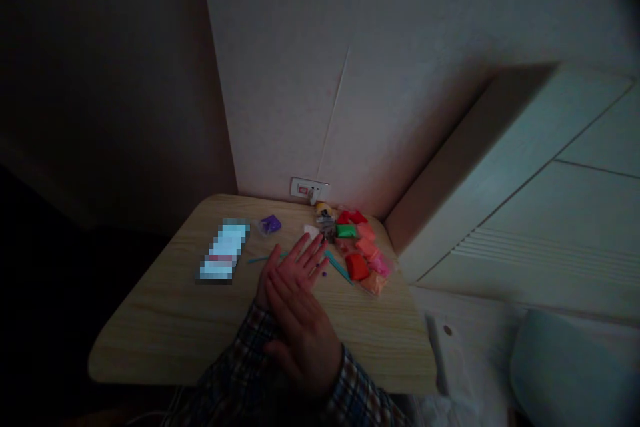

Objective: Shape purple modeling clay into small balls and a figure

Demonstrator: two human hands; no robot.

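Observation:
Palm up above the table, my left hand (306, 265) has its fingers stretched out and spread. My right hand (306, 333) lies flat across the left palm, with its fingers straight. Whether anything sits between the two palms is hidden. A tiny purple ball (325, 274) rests on the table just right of my left fingers. Close to them are also a teal stick-like tool (339, 267) and a thin blue stick (259, 259). A bag with a purple lump (271, 224) lies behind my hands, to the left.
Several small bags of coloured lumps crowd the table's back right, among them a green one (345, 231) and a red one (357, 267). A blurred lit phone (224, 251) lies at left on the wooden table (150, 327). Behind it, a wall socket (303, 188) holds a plug.

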